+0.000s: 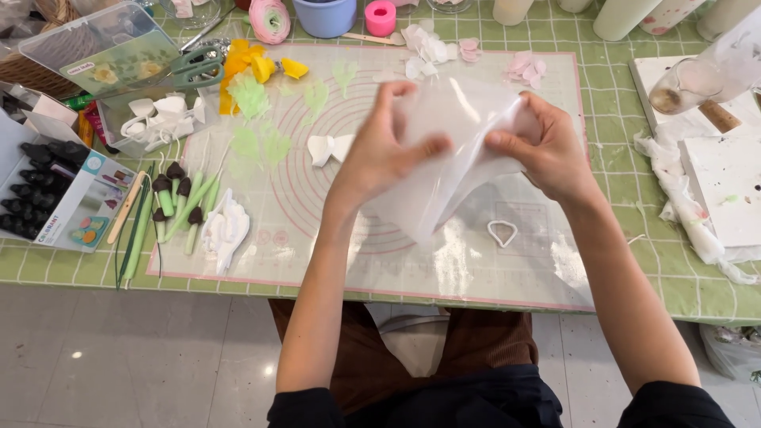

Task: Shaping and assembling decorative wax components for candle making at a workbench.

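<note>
Both hands hold up a clear plastic sheet or bag above the middle of a translucent craft mat with pink circles. My left hand pinches its left side, fingers raised. My right hand grips its right side. Under the plastic, on the mat, lies a small white petal-shaped cutter. White petal pieces lie just left of my left hand.
Green stems with dark tips and white petals lie at the mat's left. Scissors, a clear lidded box, a box of black-capped bottles, a blue cup, pink petals, white boards.
</note>
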